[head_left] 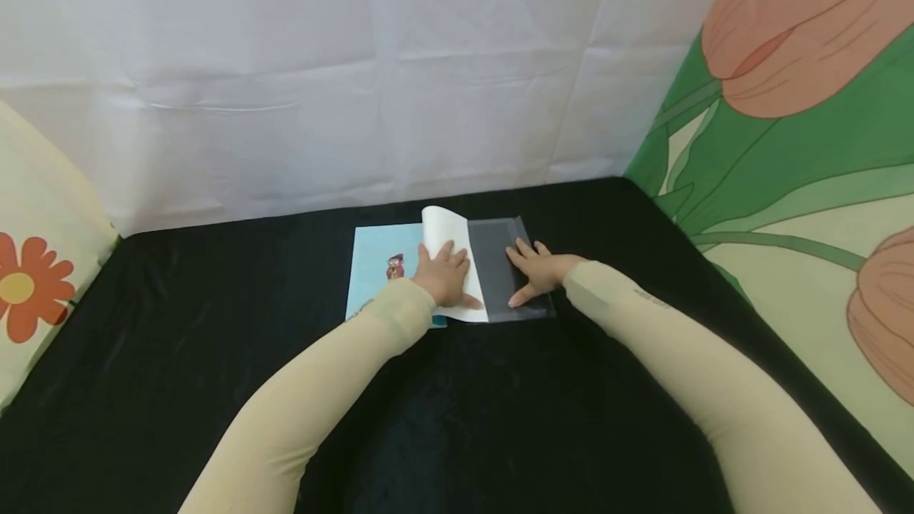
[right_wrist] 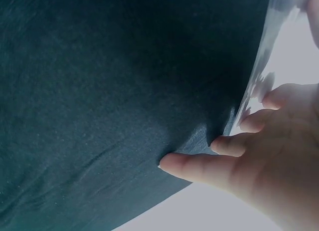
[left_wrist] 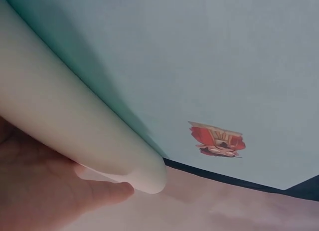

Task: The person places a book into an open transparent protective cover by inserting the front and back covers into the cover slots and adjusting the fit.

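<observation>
Cream sleeves (head_left: 278, 427) reach forward in the head view: the left hand (head_left: 444, 274) lies fingers spread on a curled white sheet (head_left: 444, 224), with the blue book (head_left: 373, 256) left of them; the right hand (head_left: 540, 270), likewise splayed, touches a clear cover (head_left: 491, 260). Beyond the fingers, black cloth (head_left: 214, 300) meets a white backdrop (head_left: 286, 101); tulip-printed fabric (head_left: 793, 181) stands rightward. Left wrist: the sheet bulges beside the thumb. Right wrist: blackness spreads before the fingertips.

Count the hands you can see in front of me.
2: the left hand on the curled white sheet and the right hand on the clear plastic cover. No other hand shows.
</observation>
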